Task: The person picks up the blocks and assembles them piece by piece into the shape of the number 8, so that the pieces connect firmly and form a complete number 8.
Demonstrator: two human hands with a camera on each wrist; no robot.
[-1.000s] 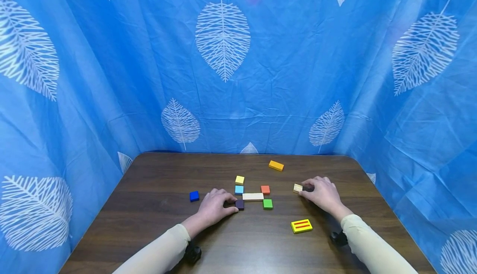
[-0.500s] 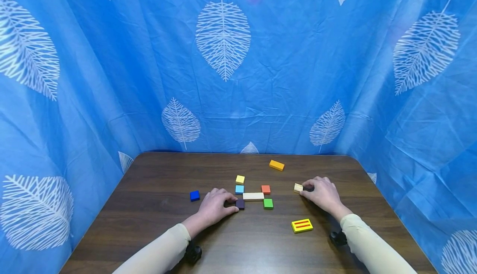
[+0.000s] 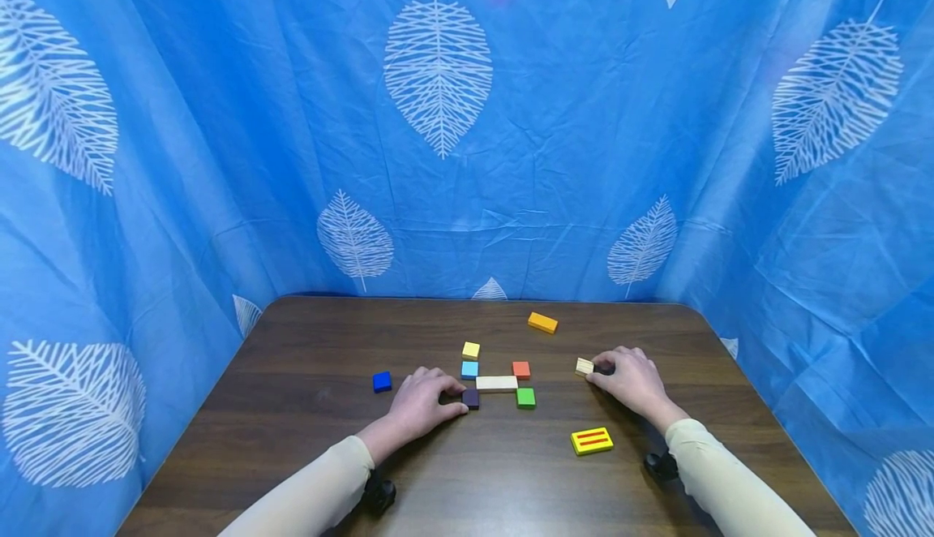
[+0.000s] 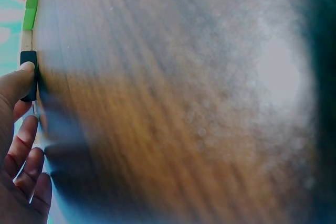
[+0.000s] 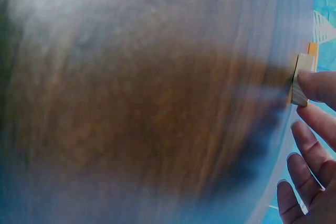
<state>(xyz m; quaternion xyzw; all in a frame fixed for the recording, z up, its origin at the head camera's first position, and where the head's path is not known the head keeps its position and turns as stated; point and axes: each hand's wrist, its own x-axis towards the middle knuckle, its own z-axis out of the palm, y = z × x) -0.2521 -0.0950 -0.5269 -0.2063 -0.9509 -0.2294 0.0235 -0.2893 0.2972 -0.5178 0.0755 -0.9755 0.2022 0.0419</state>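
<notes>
1 dark block [image 3: 472,398], pinched, left grip [image 3: 421,401]

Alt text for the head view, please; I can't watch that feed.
A person's left hand pinches a dark block at the near-left corner of a cream bar, while the right hand pinches a pale wooden block. More coloured blocks lie on the brown table, before a blue leaf-print curtain.

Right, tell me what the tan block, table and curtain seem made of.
Tan block: likely bare wood, pale and matte with streaky lines. Table: wood or wood-look laminate, judging by its dark grain; a bright reflection suggests a satin finish. Curtain: thin fabric or plastic sheet, slightly shiny and creased; hard to say which.
</notes>
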